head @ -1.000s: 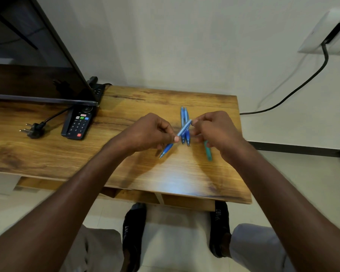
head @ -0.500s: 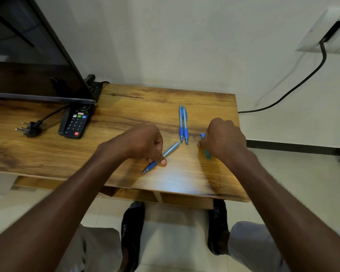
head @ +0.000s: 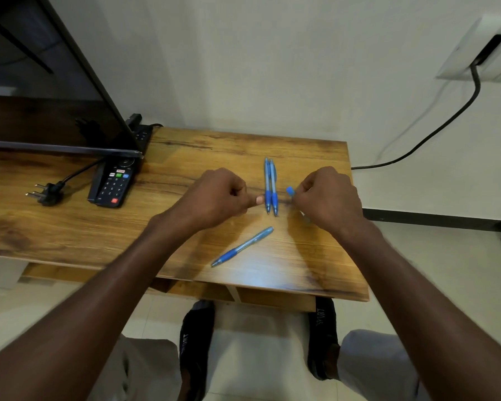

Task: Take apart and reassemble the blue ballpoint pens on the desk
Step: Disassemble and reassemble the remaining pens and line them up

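The pen barrel (head: pixel 242 246) lies slantwise on the desk (head: pixel 185 233) near its front edge, its back end missing. My right hand (head: pixel 329 198) pinches a small blue pen piece (head: pixel 290 191) (probably its cap end); my left hand (head: pixel 217 198) is curled, holding nothing I can see. I judge one pen is apart, and next I fit the pieces together. Count: two whole pens (head: pixel 271 186) side by side between my hands, one barrel, one piece.
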